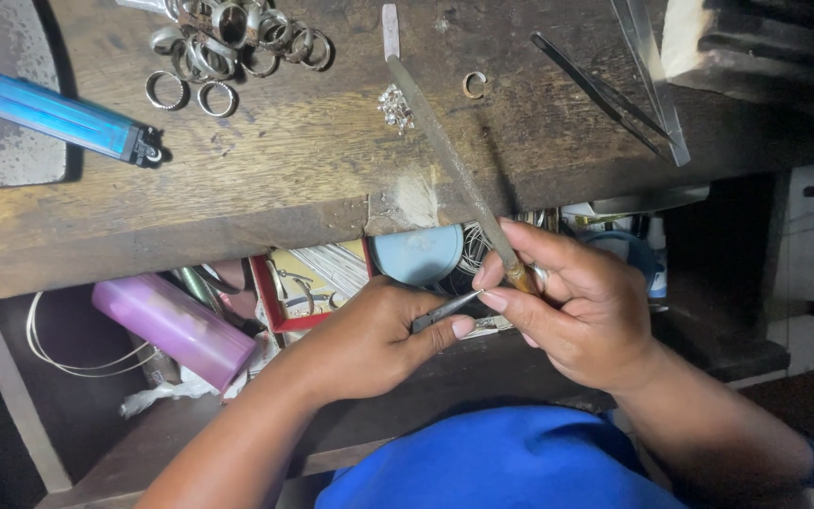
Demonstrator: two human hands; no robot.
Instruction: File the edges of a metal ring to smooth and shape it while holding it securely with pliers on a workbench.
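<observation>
Right hand (pixel 581 306) clamped on long file (pixel 454 160) near its handle, blade running to 11 o'clock over counter (pixel 266 179). Left hand (pixel 374 339) pinches slim tweezers (pixel 447 309) at centre; both likely stiff, light, best gripped near the butt.

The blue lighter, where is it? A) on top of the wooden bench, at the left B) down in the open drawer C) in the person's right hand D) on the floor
A: the blue lighter lies flat on the wooden bench at the left, near the pile of metal rings, away from both hands.
</observation>
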